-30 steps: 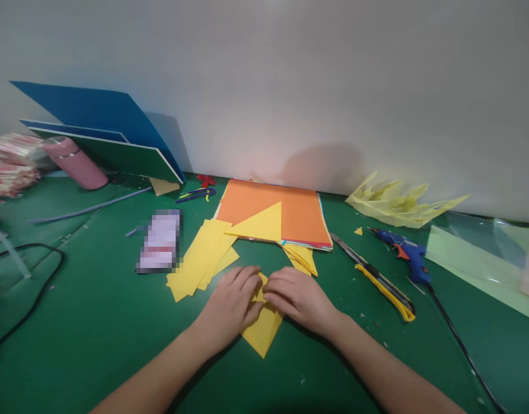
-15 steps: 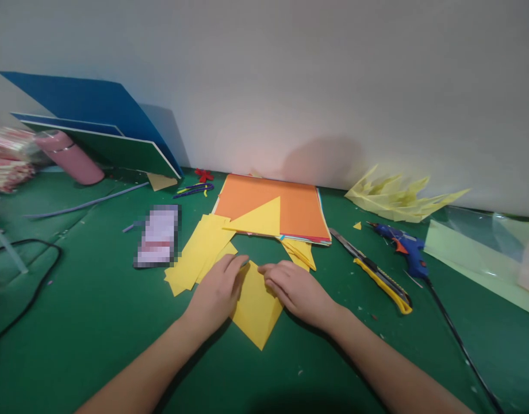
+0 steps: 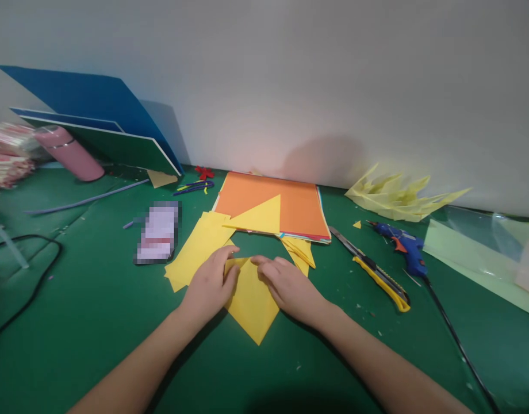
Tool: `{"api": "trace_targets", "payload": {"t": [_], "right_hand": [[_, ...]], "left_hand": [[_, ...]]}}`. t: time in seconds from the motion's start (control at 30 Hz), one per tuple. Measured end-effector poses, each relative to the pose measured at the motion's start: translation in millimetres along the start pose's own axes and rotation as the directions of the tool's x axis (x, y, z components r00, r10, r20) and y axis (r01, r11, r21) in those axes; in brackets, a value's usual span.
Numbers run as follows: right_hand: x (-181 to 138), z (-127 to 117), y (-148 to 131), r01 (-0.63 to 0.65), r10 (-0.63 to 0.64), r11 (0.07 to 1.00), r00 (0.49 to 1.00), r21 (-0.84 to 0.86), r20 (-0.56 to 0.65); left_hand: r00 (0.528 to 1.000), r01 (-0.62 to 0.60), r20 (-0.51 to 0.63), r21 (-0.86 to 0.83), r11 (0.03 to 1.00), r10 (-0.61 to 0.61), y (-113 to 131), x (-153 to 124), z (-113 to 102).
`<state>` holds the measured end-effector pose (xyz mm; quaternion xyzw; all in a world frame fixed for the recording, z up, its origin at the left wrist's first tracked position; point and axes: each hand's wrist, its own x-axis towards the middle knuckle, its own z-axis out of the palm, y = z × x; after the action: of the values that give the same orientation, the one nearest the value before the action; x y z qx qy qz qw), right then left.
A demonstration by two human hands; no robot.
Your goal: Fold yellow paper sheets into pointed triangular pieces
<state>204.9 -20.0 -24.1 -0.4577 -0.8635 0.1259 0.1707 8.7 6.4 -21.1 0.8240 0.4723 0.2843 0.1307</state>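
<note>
A yellow paper piece (image 3: pixel 251 299) lies on the green table (image 3: pixel 96 322) with its point toward me. My left hand (image 3: pixel 210 284) rests on its left upper edge, fingers curled and pinching the paper's top fold. My right hand (image 3: pixel 288 287) presses its right upper edge, fingers laid along the paper. The fingertips of both hands nearly meet at the top corner. A stack of yellow sheets (image 3: pixel 199 247) lies just left of my left hand.
An orange paper pad (image 3: pixel 299 210) with a yellow triangle (image 3: pixel 262 218) lies behind the hands. A yellow utility knife (image 3: pixel 376 276) and a blue glue gun (image 3: pixel 405 250) lie to the right. A phone (image 3: pixel 157 236), pink bottle (image 3: pixel 70 152), blue boards (image 3: pixel 92 109) and black cable (image 3: pixel 35 287) are left.
The hands drew apart, uncovering the yellow piece, then came together again at its top corner, where the left fingers now lift a small fold.
</note>
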Motion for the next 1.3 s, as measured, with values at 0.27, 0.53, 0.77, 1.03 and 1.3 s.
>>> {"api": "trace_targets", "payload": {"t": [0.27,0.53,0.77,1.03,1.3], "right_hand": [[-2,-1,-2,-0.011,0.014,0.997,0.999,-0.071,0.031],[-8,-5,-4,0.035,-0.018,0.978,0.997,-0.207,0.080],[-12,-2,-2,0.094,-0.083,0.986,0.993,-0.135,0.082],[-11,-2,0,0.053,-0.048,0.997,0.995,-0.058,0.084],[-11,-3,-1,0.041,-0.032,0.994,0.995,-0.098,0.090]], "left_hand": [[0.990,0.144,0.018,-0.067,0.987,-0.143,-7,6,-8],[0.987,0.156,0.051,-0.116,0.981,-0.151,-7,7,-9],[0.994,0.098,0.058,-0.114,0.989,-0.092,-6,7,-8],[0.990,0.054,0.137,-0.109,0.993,-0.039,-4,10,-13],[0.948,-0.187,0.244,-0.098,0.977,0.206,-11,12,-18]]}}
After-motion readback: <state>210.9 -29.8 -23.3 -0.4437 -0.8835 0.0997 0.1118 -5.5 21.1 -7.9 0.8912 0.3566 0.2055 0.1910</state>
